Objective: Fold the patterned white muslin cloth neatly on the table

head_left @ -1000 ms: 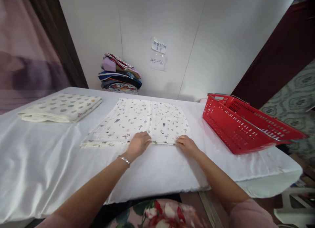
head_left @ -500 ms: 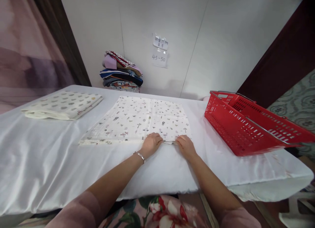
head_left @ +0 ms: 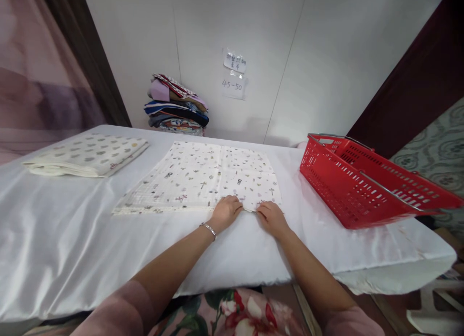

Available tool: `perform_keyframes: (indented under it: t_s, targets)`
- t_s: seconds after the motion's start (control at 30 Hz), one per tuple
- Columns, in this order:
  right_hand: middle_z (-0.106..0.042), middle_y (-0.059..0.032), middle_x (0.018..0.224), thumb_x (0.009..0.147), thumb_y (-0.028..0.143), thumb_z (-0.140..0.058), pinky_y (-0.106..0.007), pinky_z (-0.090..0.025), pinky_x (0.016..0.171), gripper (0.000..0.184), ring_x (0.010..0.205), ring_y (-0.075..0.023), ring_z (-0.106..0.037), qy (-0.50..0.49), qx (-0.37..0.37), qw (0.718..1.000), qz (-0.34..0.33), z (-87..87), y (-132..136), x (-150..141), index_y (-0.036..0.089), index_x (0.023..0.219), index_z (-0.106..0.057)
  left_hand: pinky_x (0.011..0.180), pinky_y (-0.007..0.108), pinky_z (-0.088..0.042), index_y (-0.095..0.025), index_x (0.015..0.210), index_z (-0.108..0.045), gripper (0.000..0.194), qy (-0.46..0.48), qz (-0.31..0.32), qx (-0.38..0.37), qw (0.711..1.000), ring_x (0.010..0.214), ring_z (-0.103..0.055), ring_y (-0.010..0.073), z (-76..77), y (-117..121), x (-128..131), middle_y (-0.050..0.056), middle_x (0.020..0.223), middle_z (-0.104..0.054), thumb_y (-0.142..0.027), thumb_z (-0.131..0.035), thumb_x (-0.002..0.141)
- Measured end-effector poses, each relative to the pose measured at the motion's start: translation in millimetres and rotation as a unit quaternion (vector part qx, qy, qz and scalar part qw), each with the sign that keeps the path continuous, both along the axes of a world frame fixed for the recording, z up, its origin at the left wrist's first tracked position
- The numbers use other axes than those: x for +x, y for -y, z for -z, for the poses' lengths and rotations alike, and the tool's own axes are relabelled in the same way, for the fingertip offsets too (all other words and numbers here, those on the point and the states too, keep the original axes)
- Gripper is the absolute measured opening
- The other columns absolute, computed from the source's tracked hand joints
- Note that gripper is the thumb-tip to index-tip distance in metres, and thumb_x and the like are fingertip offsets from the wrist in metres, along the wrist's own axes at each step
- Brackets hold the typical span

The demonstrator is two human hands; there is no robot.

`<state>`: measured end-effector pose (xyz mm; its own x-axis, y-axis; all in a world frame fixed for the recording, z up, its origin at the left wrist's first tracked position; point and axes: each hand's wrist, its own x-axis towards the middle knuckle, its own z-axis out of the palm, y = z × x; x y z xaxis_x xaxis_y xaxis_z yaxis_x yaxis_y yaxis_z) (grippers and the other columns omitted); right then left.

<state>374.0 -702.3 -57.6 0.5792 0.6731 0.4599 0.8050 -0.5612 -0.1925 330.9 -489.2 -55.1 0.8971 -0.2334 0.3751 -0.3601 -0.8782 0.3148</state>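
Note:
A white cloth (head_left: 203, 176) with small scattered prints lies folded flat in layers on the table in front of me. My left hand (head_left: 227, 211) wears a silver bracelet at the wrist and pinches the cloth's near edge, right of its middle. Close by on the right, my right hand (head_left: 270, 216) has its fingers closed on the same edge, near the right corner. A short stretch of edge shows between the two hands. The fingertips are partly hidden against the fabric.
A folded cream cloth (head_left: 90, 154) with grey shapes lies at the left of the white-covered table (head_left: 152, 249). To the right stands a red plastic basket (head_left: 348, 186) with metal handles. A pile of folded fabrics (head_left: 177, 106) sits against the back wall, beside two paper notes (head_left: 234, 87).
Both hands have drawn slightly closer together along the cloth's near edge, which now lies more even between them. The view has shifted a little.

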Motion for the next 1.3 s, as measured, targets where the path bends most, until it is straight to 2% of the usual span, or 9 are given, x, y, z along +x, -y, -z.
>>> perform_keyframes:
  t_s: [0.23,0.47,0.73,0.9,1.03,1.3]
  targets:
    - [-0.059,-0.0056,0.093,0.086,0.026,-0.049,-0.032,-0.036,0.077,0.015,0.087,-0.0188,-0.05,0.009,-0.024,0.999,0.023,-0.2,-3,-2,0.021,0.095,-0.06,0.074,0.03,-0.038,-0.018,0.077,-0.063,0.022,-0.003,-0.014,-0.011,1.0,0.082,-0.051,0.0167,-0.7,4,1,0.004,0.081,-0.059,-0.025,-0.045,0.087]
    - [-0.06,-0.0057,0.094,0.089,0.022,-0.045,-0.031,-0.035,0.076,0.019,0.088,-0.018,-0.05,0.036,-0.04,0.998,0.045,6.5,-1,2,0.021,0.099,-0.061,0.072,0.031,-0.038,-0.018,0.082,-0.062,0.021,0.01,-0.002,0.05,0.999,0.083,-0.051,0.0175,0.2,4,0,0.005,0.085,-0.059,-0.024,-0.043,0.088]
    - [-0.059,-0.0054,0.092,0.088,0.014,-0.045,-0.031,-0.031,0.075,0.022,0.088,-0.0177,-0.048,0.073,-0.033,0.993,0.084,-7.5,-10,6,0.022,0.096,-0.063,0.07,0.033,-0.034,-0.019,0.083,-0.061,0.018,0.074,-0.002,0.104,0.992,0.083,-0.048,0.0194,-3.2,3,3,0.006,0.085,-0.058,-0.015,-0.044,0.086]
    - [-0.058,-0.0038,0.087,0.087,0.016,-0.048,-0.03,-0.03,0.073,0.019,0.084,-0.017,-0.046,0.072,-0.076,0.993,0.058,-0.1,-8,6,0.024,0.092,-0.065,0.071,0.034,-0.033,-0.017,0.076,-0.06,0.018,0.069,0.017,0.152,0.986,0.082,-0.047,0.0195,0.6,5,2,0.007,0.083,-0.056,-0.013,-0.045,0.085]
    - [-0.058,-0.0032,0.084,0.088,0.018,-0.048,-0.029,-0.03,0.072,0.019,0.082,-0.0166,-0.045,0.071,-0.081,0.993,0.051,4.7,-5,6,0.024,0.091,-0.065,0.07,0.034,-0.033,-0.016,0.074,-0.059,0.016,0.064,0.022,0.171,0.983,0.081,-0.047,0.0195,1.3,6,1,0.007,0.08,-0.056,-0.013,-0.046,0.084]
    - [-0.058,-0.004,0.084,0.086,0.016,-0.049,-0.029,-0.029,0.069,0.018,0.081,-0.0169,-0.046,0.079,-0.075,0.992,0.067,4.3,-10,14,0.023,0.093,-0.065,0.069,0.034,-0.033,-0.016,0.076,-0.06,0.017,0.067,0.01,0.166,0.984,0.081,-0.047,0.02,-2.5,6,4,0.007,0.08,-0.056,-0.013,-0.045,0.084]
